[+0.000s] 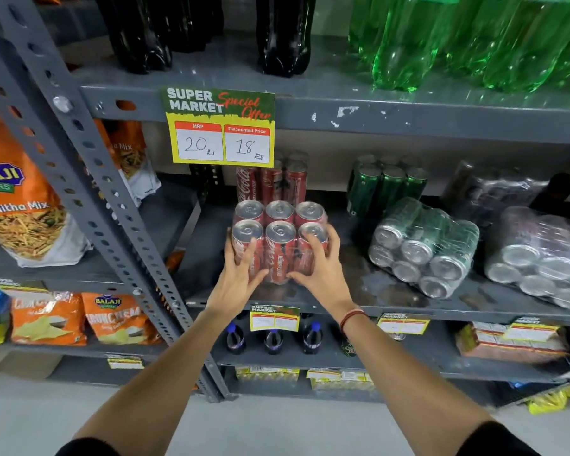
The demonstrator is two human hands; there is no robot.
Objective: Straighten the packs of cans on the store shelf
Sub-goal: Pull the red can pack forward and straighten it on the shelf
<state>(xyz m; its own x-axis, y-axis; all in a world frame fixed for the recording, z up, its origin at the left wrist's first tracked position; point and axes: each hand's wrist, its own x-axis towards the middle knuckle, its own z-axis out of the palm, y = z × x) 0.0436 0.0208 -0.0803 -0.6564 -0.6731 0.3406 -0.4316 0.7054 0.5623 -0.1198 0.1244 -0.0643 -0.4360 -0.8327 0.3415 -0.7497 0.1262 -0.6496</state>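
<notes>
A shrink-wrapped pack of red cola cans (278, 238) stands upright near the front of the grey middle shelf (392, 304). My left hand (236, 278) grips its left front side and my right hand (320, 268) grips its right front side. Behind it stands another red can pack (272, 182). To the right, a pack of green cans (423, 246) lies tipped on its side, can tops facing me. Further right, a pack of dark cans (540, 258) lies tipped the same way. An upright green pack (387, 184) stands behind.
A yellow price sign (221, 126) hangs from the upper shelf edge above the red packs. Black bottles (283, 34) and green bottles (441, 37) stand on the top shelf. A grey slotted upright (89, 166) separates orange snack bags (17, 199) at left. Small bottles (273, 339) fill the lower shelf.
</notes>
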